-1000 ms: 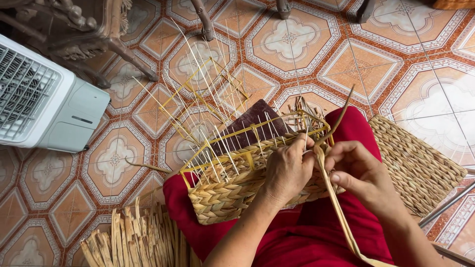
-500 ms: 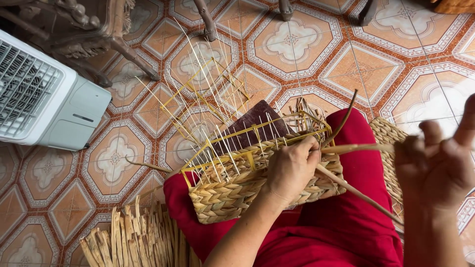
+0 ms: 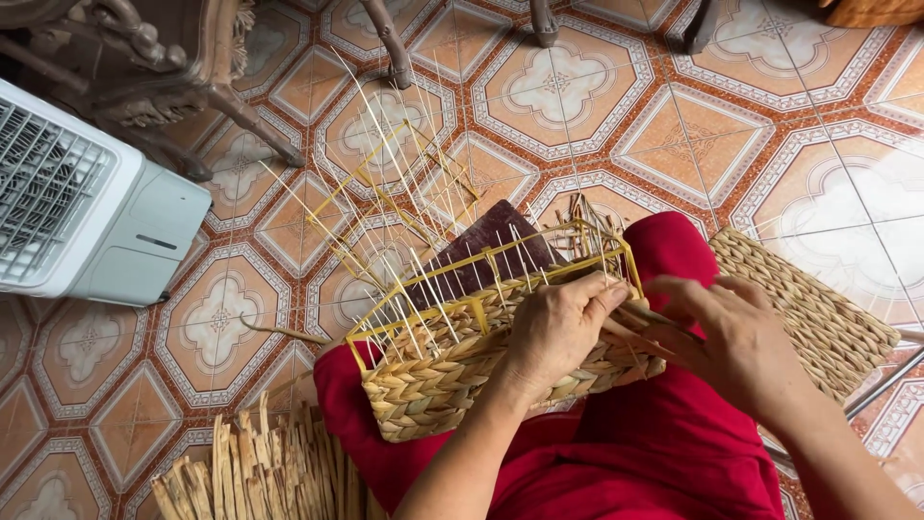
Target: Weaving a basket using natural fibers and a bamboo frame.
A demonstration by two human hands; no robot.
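A: What is going on at this stage?

B: The person is weaving the side wall of a half-made basket (image 3: pixel 481 371) that is lying across their lap, on the red trousers (image 3: pixel 654 453). Judging from how it sits, the lower rows are already plaited and the weaving is climbing toward the yellow wire frame (image 3: pixel 500 274) at the rim, with thin pale stakes (image 3: pixel 404 202) sticking up and outward, unwoven.

A: And the hands?

B: The left hand (image 3: pixel 558 332) is lying over the top edge of the basket wall, fingers curled down and pressing on the woven rows; its grip is narrow and bearing on the basket itself. The right hand (image 3: pixel 736 342) is reaching in from the right, fingers bent, its grip closing on a flat straw strand (image 3: pixel 640 332) just beside the basket's end. Both forearms are coming up from the bottom of the view, angled inward.

A: What would the following move call for?

B: By my reading, the strand wants threading behind the nearest stake and pulling snug while the left hand is pinning the row.

A: Anything else around?

B: A bundle of cut straw (image 3: pixel 250 472) is lying on the tiled floor (image 3: pixel 751 144) at lower left, a woven mat (image 3: pixel 818 308) to the right, a white fan unit (image 3: pixel 87 212) at left, and dark chair legs (image 3: pixel 241 106) above
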